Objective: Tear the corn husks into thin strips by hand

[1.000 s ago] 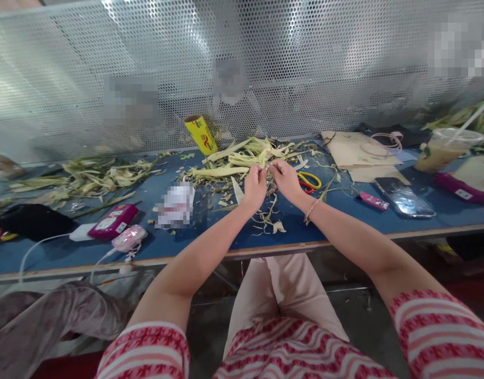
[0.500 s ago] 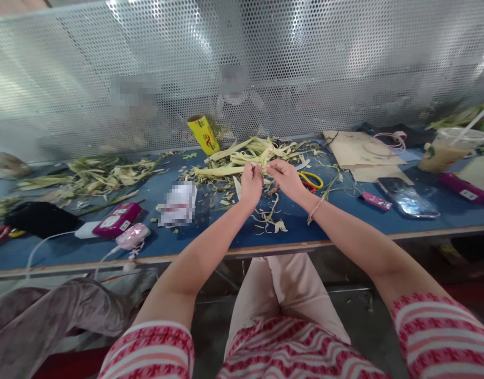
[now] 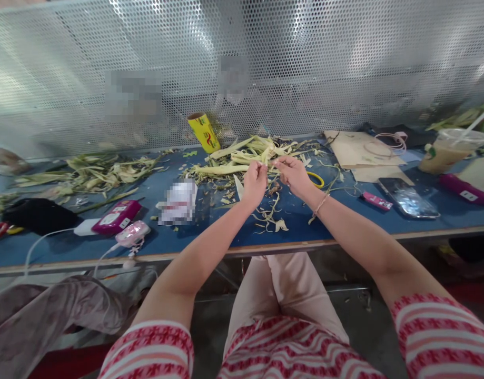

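Nearest the camera are the person's lap and striped sleeves, with both bare forearms reaching out over the front edge of the table [image 3: 344, 243]. Just past that edge lie loose husk scraps [image 3: 271, 218], directly under the hands, as if dropped where they were torn off.

Above the scraps the left hand [image 3: 254, 184] and right hand [image 3: 294, 173] are raised off the table, close together but not touching. Each hand's fingers are pinched together on one end of a thin husk strip [image 3: 267, 164], which runs between them; the grip looks set to keep the strip taut or to split it, though it is too small to tell which. A bracelet [image 3: 319, 204] sits on the right wrist.

Just behind the hands, toward the middle of the back edge, is a husk pile [image 3: 242, 155], within easy reach. Yellow-handled scissors [image 3: 316, 180] lie beside the right hand, partly hidden by it. A yellow roll [image 3: 204, 132] leans against the mesh screen [image 3: 305, 63] at the back.

Toward the right edge lie a phone [image 3: 406, 197], a paper bag [image 3: 358, 150] and a cup [image 3: 447, 150] with a straw. Toward the left edge are a pink case [image 3: 116, 217], a charger cable [image 3: 60, 238] and a second husk heap [image 3: 91, 173].
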Demonstrator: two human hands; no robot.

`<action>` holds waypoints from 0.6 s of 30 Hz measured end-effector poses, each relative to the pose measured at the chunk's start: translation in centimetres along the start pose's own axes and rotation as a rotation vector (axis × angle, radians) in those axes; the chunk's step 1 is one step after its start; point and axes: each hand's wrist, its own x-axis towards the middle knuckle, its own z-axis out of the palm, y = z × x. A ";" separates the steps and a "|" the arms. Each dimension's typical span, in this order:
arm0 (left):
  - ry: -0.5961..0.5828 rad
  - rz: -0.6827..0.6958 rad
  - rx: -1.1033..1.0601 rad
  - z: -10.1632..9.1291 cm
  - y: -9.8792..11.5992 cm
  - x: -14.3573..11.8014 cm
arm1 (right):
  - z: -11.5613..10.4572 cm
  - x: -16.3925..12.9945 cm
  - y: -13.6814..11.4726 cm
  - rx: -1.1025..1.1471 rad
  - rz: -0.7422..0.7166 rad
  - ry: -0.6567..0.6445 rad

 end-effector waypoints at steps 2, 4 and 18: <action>0.004 -0.027 0.017 0.1 0.4 -0.3 | 0.2 0.0 0.1 -0.003 0.016 0.059; 0.014 -0.055 0.026 0.2 0.6 -0.5 | 0.4 0.0 0.1 -0.012 0.033 0.090; 0.103 -0.137 -0.104 0.2 0.2 0.7 | 1.3 -0.5 0.0 -0.062 0.056 0.048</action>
